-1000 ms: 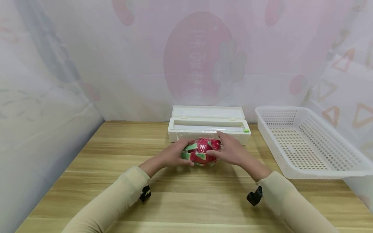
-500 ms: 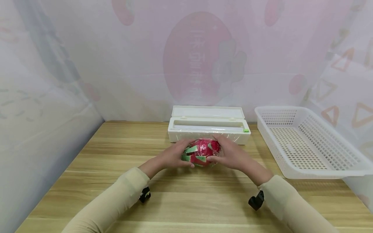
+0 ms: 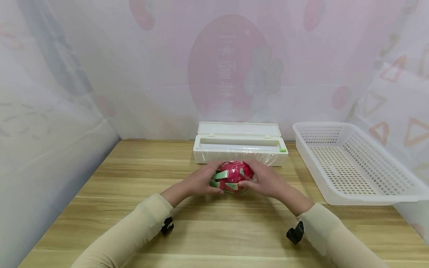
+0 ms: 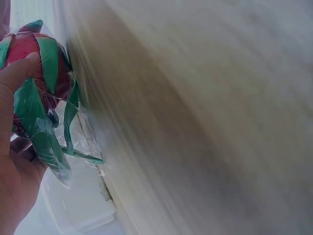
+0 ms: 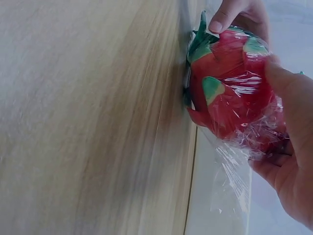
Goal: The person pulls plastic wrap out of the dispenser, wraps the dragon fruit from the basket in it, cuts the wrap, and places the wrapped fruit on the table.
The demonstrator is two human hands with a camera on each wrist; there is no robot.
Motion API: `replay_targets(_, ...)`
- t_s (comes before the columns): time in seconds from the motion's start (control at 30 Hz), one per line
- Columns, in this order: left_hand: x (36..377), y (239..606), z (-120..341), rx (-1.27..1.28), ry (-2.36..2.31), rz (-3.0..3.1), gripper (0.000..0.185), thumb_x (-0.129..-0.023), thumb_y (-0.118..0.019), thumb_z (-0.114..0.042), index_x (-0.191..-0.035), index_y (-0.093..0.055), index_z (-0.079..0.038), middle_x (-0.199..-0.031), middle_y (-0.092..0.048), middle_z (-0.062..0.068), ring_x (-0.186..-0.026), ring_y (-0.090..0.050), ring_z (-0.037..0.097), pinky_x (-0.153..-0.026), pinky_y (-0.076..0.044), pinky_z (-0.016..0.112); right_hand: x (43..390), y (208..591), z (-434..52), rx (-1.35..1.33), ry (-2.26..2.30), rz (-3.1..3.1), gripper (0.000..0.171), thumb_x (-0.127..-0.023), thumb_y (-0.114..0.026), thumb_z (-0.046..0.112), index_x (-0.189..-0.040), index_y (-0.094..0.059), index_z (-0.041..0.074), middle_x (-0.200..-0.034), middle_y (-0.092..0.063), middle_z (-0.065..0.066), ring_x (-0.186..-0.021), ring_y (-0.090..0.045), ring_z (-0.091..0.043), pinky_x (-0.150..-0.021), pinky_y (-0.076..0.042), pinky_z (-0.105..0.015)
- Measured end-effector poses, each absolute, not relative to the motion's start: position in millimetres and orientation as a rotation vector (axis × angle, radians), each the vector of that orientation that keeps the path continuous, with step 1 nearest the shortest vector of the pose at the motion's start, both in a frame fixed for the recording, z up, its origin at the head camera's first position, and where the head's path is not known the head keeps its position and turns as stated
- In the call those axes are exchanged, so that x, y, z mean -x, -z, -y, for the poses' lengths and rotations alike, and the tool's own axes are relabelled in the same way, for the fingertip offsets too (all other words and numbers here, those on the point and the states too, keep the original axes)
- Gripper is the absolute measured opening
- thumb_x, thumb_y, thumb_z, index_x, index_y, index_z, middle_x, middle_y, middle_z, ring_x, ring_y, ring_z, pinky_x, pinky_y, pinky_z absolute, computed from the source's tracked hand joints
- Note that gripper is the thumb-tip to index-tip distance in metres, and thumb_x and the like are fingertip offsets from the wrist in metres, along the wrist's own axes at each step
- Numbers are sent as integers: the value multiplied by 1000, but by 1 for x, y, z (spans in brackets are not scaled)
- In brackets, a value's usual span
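A red dragon fruit (image 3: 235, 175) with green scales, wrapped in clear cling film, is close over the wooden table between my two hands. My left hand (image 3: 200, 180) grips its left end, thumb on the near side. From the right, my right hand (image 3: 268, 179) holds the other end, its fingers behind the fruit. In the right wrist view, shiny film (image 5: 261, 129) is bunched near the right fingers, and a loose part trails down. Long green scales (image 4: 36, 115) stick out under the film in the left wrist view. My far fingertips are mostly hidden behind the fruit.
Just behind the fruit stands a white cling film dispenser box (image 3: 239, 155), lid up, with a small green piece (image 3: 283, 150) at its right end. A white perforated plastic basket (image 3: 358, 201) sits at the right. Fabric walls enclose the table (image 3: 214, 238) at back and sides.
My right fingers have come down from above onto the far side of the dragon fruit. The fruit has turned slightly in my hands. The box and basket stay where they were.
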State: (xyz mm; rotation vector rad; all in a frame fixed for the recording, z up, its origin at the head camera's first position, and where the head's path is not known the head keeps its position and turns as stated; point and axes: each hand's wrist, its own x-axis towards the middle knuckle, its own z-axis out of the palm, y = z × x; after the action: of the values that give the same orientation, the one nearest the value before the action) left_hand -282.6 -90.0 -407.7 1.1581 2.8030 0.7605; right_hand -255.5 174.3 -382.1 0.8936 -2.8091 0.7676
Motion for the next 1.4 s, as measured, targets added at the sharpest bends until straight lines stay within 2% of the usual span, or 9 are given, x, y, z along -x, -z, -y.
replay_targets(0.13,283,408,89,-1164,-753,-2803,95,-77,-83,-36,-150,-28,-15,-141,-45,4,-125,-44,19,-104,-40,40,255,382,-174,-874,-765,2789,60,-89,-70,42,-132,-52,5,-117,-60,-7,-104,-60,-23,-86,-53,-41)
replay_targets(0.33,285,408,89,-1181,-731,-2798,92,-78,-81,-39,-151,-30,-13,-137,-50,4,-118,-49,16,-100,-43,38,255,382,-175,-860,-768,2785,52,-91,-67,40,-126,-56,3,-110,-62,-7,-97,-60,-21,-82,-53,-40)
replay_targets(0.53,284,406,90,-1189,-751,-2763,88,-80,-78,-40,-151,-33,-14,-135,-53,2,-114,-51,13,-97,-45,35,257,382,-175,-848,-787,2781,43,-94,-63,42,-117,-60,6,-101,-62,-2,-90,-59,-17,-78,-52,-37)
replay_targets(0.8,283,405,93,-1197,-759,-2731,83,-84,-73,-42,-151,-35,-11,-139,-51,5,-117,-50,16,-97,-44,37,258,383,-175,-790,-817,2821,46,-95,-59,45,-119,-62,6,-105,-64,-4,-94,-60,-19,-81,-53,-40)
replay_targets(1.07,284,406,94,-1115,-761,-2715,81,-85,-69,-46,-151,-35,-15,-139,-51,6,-120,-49,18,-100,-42,41,261,382,-175,-784,-858,2820,40,-97,-56,45,-107,-66,7,-90,-64,0,-83,-59,-16,-76,-51,-38)
replay_targets(1.4,286,408,96,-1095,-810,-2672,80,-88,-65,-48,-152,-32,-13,-140,-49,6,-119,-48,18,-100,-42,40,266,384,-172,-760,-888,2855,37,-99,-51,45,-99,-67,12,-83,-63,3,-78,-56,-15,-71,-48,-35)
